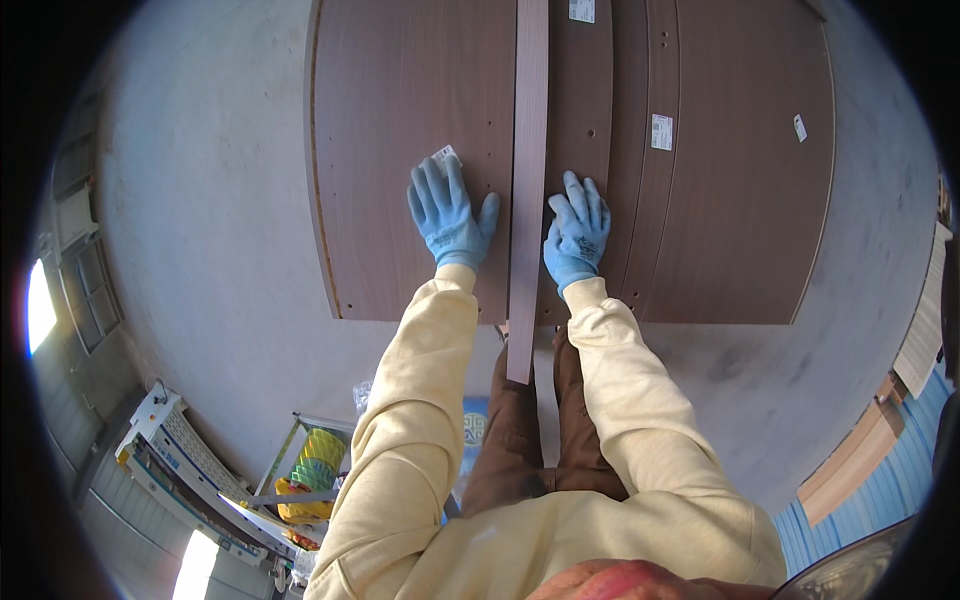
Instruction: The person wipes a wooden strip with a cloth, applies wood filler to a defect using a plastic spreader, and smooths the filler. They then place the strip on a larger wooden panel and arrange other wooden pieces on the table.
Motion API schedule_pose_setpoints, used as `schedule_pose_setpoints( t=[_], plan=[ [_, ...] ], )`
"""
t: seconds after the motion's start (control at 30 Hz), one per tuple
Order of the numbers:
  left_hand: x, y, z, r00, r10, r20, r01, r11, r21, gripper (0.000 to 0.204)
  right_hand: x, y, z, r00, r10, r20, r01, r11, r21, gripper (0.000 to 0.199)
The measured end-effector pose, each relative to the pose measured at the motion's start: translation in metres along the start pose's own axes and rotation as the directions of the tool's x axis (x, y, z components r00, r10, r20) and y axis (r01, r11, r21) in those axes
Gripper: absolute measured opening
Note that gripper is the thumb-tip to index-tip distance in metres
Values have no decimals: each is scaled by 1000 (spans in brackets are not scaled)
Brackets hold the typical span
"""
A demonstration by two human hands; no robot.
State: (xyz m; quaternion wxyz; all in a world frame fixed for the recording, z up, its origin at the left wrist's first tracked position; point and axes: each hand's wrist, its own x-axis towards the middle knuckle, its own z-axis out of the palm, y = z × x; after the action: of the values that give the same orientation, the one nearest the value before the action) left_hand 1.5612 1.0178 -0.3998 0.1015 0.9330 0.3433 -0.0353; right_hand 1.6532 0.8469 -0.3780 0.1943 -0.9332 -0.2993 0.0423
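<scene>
My left hand (452, 218), in a blue glove, lies flat with spread fingers on a wide brown wood panel (410, 90). Its fingertips touch or cover part of a white label (443, 155). A long, narrow brown board (528, 200) runs between my hands, its near end jutting past the panels over my legs. To its right, my right hand (578, 232), also gloved in blue, rests on a narrower brown panel (575, 80). The fingers of that hand are stretched out and somewhat apart, the thumb close to the board's side. Neither hand holds anything.
Farther right lie a narrow strip (662, 200) and another wide brown panel (745, 210), both with white labels. Grey floor (210, 190) surrounds the panels. At lower left are a yellow-green roll (318, 458) and a long white machine or rail (185, 450). Brown boards (855, 465) lie at lower right.
</scene>
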Motion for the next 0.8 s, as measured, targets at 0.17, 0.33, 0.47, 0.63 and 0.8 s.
schedule_pose_setpoints(
  t=[0.17, 0.33, 0.47, 0.63, 0.8],
  plan=[
    [1, 0, 1, 1000, 5, -16, -5, 1000, -4, 92, -28, -22, -16, 965, 242, 105, -259, 944, 205, 32],
    [-1, -3, 8, 988, 64, -143, -63, 998, 11, 93, -115, -38, -27, 740, 552, 386, -669, 662, 336, 46],
    [-3, -5, 13, 981, 76, -180, -80, 997, -14, 92, -185, -32, -34, 501, 651, 570, -838, 529, 132, 46],
    [-1, -8, 17, 990, 54, -131, -63, 996, -69, 92, -229, -28, -24, 392, 570, 722, -919, 284, 274, 51],
    [-2, -8, 20, 985, 66, -162, -82, 992, -94, 92, -244, -30, 13, 493, 462, 737, -869, 303, 392, 37]
  ],
)
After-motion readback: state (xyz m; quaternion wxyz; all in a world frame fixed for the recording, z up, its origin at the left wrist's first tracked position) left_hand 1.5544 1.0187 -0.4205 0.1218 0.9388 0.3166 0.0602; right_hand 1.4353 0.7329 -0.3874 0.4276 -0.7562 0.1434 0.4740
